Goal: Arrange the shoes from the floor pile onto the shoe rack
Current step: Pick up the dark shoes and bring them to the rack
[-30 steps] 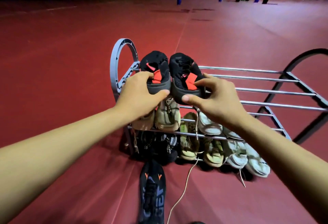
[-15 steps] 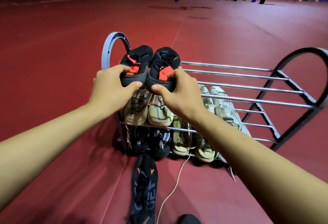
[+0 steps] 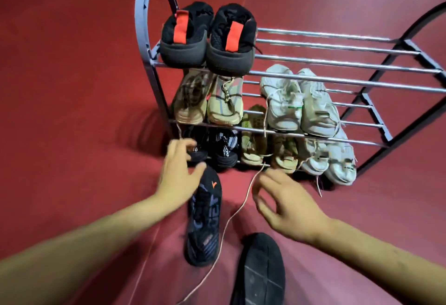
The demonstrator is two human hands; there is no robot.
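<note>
The shoe rack (image 3: 337, 73) stands on the red floor (image 3: 72, 87) and has 3 tiers of metal bars.

Top tier: 1 pair of black shoes with red heel tabs (image 3: 207, 36) sits at the left end, heels toward the camera, the 2 shoes side by side and touching. The remainder of this tier holds nothing.

Middle tier: 1 pair of tan shoes (image 3: 208, 102) sits at the left end, directly below the black pair. 1 pair of white shoes (image 3: 299, 102) sits to its right, with a gap between the 2 pairs.

Bottom tier, left to right: 1 pair of black shoes with white lettering (image 3: 222, 147), 1 pair of olive shoes (image 3: 265, 150), 1 pair of white shoes (image 3: 330, 162).

Floor, in front of the rack: 1 dark shoe with an orange mark (image 3: 205, 217) lies upright, toe toward the rack. 1 black shoe (image 3: 259, 273) lies sole up, near its right. A loose lace (image 3: 231, 217) trails across the floor between them.

Left hand (image 3: 178, 179): fingers spread wide, holding nothing, positioned over the toe of the dark shoe. Contact cannot be determined.

Right hand (image 3: 287, 201): fingers loosely spread, holding nothing, above the floor just right of the lace.
</note>
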